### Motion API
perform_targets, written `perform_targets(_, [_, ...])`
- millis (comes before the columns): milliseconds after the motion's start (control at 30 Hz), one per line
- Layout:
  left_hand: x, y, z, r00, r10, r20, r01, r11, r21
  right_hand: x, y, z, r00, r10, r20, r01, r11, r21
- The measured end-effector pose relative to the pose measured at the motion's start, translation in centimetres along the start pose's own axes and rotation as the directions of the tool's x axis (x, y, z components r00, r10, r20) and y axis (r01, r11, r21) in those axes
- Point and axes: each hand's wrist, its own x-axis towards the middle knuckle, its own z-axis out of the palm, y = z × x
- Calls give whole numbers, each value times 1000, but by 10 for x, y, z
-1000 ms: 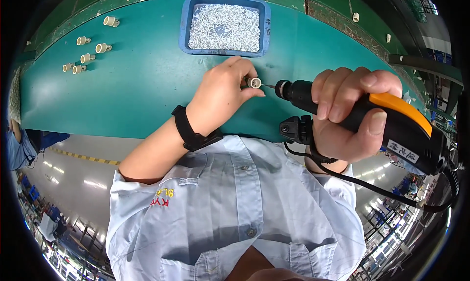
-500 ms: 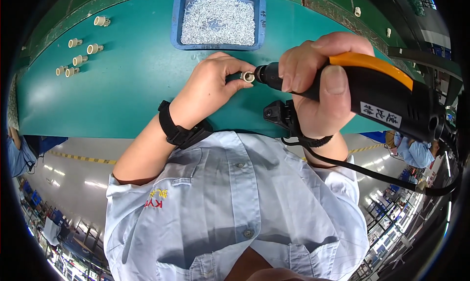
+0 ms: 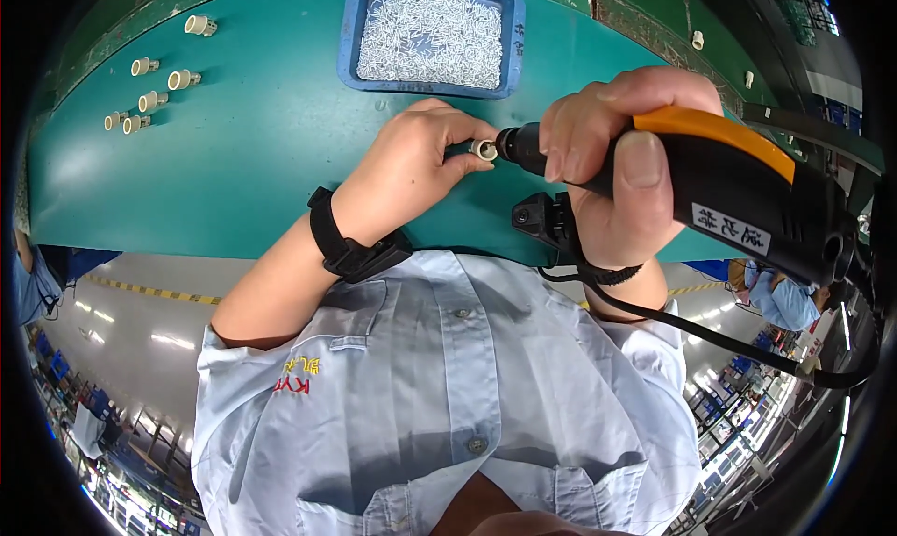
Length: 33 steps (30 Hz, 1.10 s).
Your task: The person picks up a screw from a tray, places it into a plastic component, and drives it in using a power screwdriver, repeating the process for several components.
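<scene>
Between thumb and fingers, my left hand pinches a small cream round fitting, its open end facing the tool. My right hand is wrapped round a black and orange electric screwdriver, held slanting with its nose to the left. The screwdriver's tip reaches into or right up against the fitting's opening; the exact contact is too small to make out. Beyond my hands stands a blue tray of many small silvery screws or pins.
Several similar cream fittings lie at the far left of the green table. A black cable runs from the right wrist toward the right side. Other people, one in a blue sleeve, are in the background.
Both hands, the fitting and the screwdriver keep nearly the same pose. The view has shifted slightly, so the tray and the loose fittings appear a little displaced.
</scene>
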Motion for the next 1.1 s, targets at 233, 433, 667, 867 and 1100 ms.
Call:
perform_targets(233, [-1,-2,2,1000,-2,-12,2,1000,1,-3,0,2,1000,3,16,-3,1000,-10])
perform_targets(433, [-1,-4,4,999,22,-38,-21,999,26,-2,1,7,1000,9,19,-10,999,33])
perform_targets(667, [-5,2,0,996,88,-23,-85,991,98,-5,-6,13,998,-16,-53,27,977,210])
perform_targets(867, [52,17,-79,956,161,-246,-44,905,423,-7,-37,-46,930,-307,-203,365,840,401])
perform_targets(1100, [163,-63,-167,678,662,-319,-427,708,562,-26,-17,-53,945,-198,-262,263,934,241])
